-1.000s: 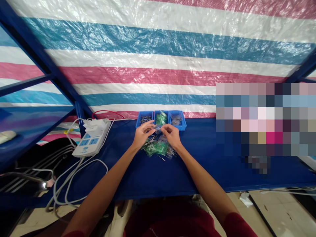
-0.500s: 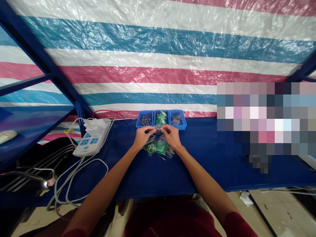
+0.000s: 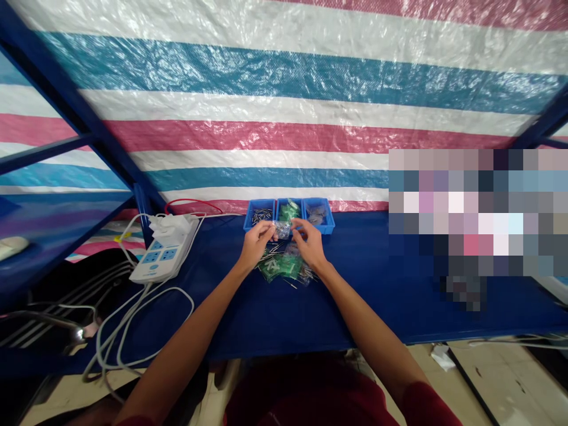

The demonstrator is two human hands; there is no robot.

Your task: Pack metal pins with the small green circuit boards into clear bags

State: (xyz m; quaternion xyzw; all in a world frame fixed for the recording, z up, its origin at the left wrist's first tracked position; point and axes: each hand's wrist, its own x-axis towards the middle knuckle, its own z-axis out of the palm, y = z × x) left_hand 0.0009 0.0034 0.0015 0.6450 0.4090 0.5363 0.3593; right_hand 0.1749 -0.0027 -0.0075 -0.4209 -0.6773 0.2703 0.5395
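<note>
Before three bins (image 3: 327,229), above one pile (image 3: 280,266): left hand (image 3: 255,244) pinching one clear packet (image 3: 283,229); right hand (image 3: 312,244) at edge, grip unclear.

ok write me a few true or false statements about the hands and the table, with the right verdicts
1. The left hand holds a small clear bag. True.
2. Four blue bins stand beyond the hands. False: three blue bins stand there.
3. Loose metal pieces lie in the leftmost bin. True.
4. The power strip is right of the hands. False: the power strip is on the left.
5. Green packets lie on the table. True.
</note>
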